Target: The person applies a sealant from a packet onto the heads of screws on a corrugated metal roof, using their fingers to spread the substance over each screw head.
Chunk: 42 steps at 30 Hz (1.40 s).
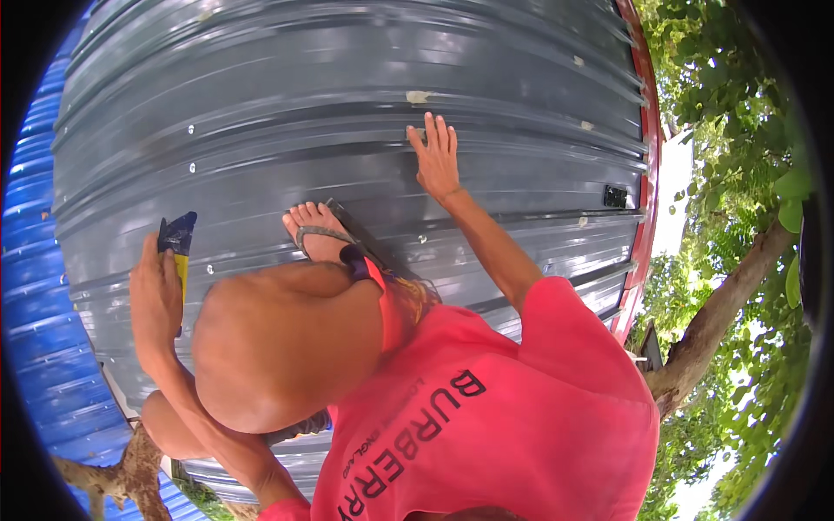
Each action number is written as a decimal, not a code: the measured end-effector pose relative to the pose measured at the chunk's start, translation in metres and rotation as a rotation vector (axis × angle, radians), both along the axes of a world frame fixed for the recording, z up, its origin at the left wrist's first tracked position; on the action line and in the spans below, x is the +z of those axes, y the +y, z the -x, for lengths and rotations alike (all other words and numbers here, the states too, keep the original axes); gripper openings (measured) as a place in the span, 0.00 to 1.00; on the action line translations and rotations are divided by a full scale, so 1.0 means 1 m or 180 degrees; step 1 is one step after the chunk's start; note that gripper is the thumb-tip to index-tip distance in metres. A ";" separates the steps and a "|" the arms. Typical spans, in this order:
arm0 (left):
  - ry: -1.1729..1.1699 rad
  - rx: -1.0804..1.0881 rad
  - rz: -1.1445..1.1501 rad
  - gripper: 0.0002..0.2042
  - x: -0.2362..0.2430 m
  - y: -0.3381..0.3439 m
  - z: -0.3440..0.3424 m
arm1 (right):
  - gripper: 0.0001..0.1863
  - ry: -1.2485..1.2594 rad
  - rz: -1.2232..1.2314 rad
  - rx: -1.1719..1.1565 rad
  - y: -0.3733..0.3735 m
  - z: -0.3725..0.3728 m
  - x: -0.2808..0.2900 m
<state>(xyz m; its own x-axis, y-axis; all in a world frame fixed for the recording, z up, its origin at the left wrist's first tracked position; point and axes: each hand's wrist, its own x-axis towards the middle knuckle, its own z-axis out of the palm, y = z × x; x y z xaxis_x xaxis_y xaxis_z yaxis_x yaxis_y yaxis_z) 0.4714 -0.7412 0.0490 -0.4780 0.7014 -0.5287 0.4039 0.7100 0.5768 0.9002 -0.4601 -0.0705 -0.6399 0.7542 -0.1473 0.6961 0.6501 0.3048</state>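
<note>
Red shirt [521,408] nearest; left hand [156,300] grips a scraper [178,239], right hand [437,161] splayed flat on far roof [347,104] for balance

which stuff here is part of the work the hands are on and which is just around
In hand:
- left hand gripping a yellow-handled scraper
- right hand flat on the grey corrugated metal roof

Just around:
- blue roof sheeting
- red roof edge trim
- trees
- sandal on the foot

Red short-sleeved shirt [521,417], grey flip-flop [320,234].
</note>
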 end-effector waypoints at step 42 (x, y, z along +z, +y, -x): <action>0.0215 -0.0618 -0.0095 0.20 0.004 -0.011 -0.033 | 0.46 0.0308 -0.0234 -0.0082 0.002 -0.021 -0.007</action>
